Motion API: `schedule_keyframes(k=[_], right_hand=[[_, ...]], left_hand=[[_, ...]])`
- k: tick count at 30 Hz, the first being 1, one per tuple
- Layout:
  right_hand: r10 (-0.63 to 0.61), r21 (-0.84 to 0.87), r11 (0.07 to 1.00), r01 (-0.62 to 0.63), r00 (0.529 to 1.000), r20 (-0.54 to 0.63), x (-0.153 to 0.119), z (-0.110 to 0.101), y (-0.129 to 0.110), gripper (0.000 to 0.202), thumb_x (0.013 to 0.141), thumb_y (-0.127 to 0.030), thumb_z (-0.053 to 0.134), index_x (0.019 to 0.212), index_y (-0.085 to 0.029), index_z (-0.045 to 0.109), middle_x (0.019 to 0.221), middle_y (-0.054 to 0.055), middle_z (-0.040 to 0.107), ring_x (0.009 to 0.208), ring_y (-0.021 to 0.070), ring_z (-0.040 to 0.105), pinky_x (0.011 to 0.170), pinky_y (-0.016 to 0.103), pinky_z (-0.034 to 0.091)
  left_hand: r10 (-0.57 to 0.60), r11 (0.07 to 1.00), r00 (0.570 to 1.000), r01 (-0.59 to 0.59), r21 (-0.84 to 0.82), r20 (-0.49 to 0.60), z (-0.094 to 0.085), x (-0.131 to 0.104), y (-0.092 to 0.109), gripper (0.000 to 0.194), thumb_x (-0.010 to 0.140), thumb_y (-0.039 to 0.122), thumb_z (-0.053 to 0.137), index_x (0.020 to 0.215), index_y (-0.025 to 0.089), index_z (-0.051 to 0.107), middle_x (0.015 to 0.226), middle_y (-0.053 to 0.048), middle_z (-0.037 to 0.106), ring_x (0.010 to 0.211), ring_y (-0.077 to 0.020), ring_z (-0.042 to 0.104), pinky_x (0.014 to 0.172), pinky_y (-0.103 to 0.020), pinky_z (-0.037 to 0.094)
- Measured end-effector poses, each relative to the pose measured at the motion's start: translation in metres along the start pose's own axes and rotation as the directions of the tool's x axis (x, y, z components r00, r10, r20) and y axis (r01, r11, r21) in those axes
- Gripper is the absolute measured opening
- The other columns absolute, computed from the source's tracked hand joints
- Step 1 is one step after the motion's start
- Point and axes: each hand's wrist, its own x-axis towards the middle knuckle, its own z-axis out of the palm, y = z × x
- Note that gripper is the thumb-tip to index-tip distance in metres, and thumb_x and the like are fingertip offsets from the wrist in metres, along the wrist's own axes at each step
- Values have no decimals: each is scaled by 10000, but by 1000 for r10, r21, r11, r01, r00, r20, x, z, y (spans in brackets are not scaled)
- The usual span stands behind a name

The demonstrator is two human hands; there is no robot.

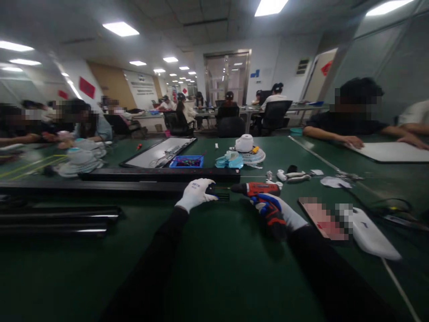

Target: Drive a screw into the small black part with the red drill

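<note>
My left hand [196, 194], in a white work glove, is closed around the right end of a long black bar [134, 188] on the green table. A small dark ribbed piece [223, 197] shows just beyond its fingertips. My right hand [273, 208], in a white and blue glove, grips a red and black cordless drill [261, 189] by its handle. The drill lies level, its thin bit pointing left at the bar's end, close to my left fingers. Whether the bit touches anything is too small to tell.
Behind lie another black bar [157, 174], a blue tray of small parts [187, 162], a framed panel [157, 152] and a white fan part [244, 143]. Black tubes [60, 217] lie left. A phone [323, 219] and white case [373, 235] lie right. A co-worker [355, 107] handles a white board [395, 152].
</note>
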Motion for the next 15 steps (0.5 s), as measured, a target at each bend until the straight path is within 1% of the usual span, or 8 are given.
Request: schedule_keyframes(k=[2, 3, 7, 11, 15], right_hand=[[7, -5, 1000, -7, 1000, 1, -5, 6, -1, 144, 1007, -300, 696, 1025, -160, 670, 857, -23, 670, 584, 100, 599, 482, 216, 532], [-9, -3, 1000, 9, 1000, -3, -9, 10, -1, 137, 1012, -313, 690, 1023, -177, 675, 855, -24, 669, 597, 103, 609, 490, 213, 533], [-23, -26, 999, 22, 999, -29, -17, 22, -1, 125, 1016, -300, 685, 969, -185, 678, 796, -40, 655, 558, 92, 585, 475, 204, 523], [-24, -30, 999, 22, 999, -48, -17, 25, 0, 139, 1019, -300, 683, 950, -179, 676, 756, -53, 636, 537, 87, 575, 463, 197, 513], [-39, -49, 998, 37, 998, -43, -18, 26, 0, 129, 1012, -298, 692, 956, -184, 677, 799, -39, 658, 552, 89, 585, 462, 196, 509]], left_hand=[[1, 1000, 1000, -1, -1, -9, 2, 2, -2, 661, 815, 604, 814, 1333, 232, 640, 1245, -104, 721, 1158, -308, 684, 1043, -401, 509], [5, 1000, 1000, -5, -6, -14, 2, 2, -2, 671, 801, 611, 823, 1327, 235, 645, 1239, -103, 722, 1146, -311, 689, 1034, -403, 515], [22, 999, 999, -23, -26, -27, 4, 3, -3, 720, 763, 596, 853, 1341, 231, 627, 1250, -104, 716, 1130, -309, 695, 1008, -397, 532], [20, 999, 999, -21, -30, -27, 5, 3, -4, 701, 802, 603, 819, 1360, 234, 608, 1251, -106, 706, 1148, -313, 682, 1026, -415, 517], [4, 1000, 1000, -5, -24, -19, 5, 3, -3, 683, 787, 628, 824, 1319, 242, 636, 1178, -102, 720, 1098, -318, 694, 985, -419, 529]])
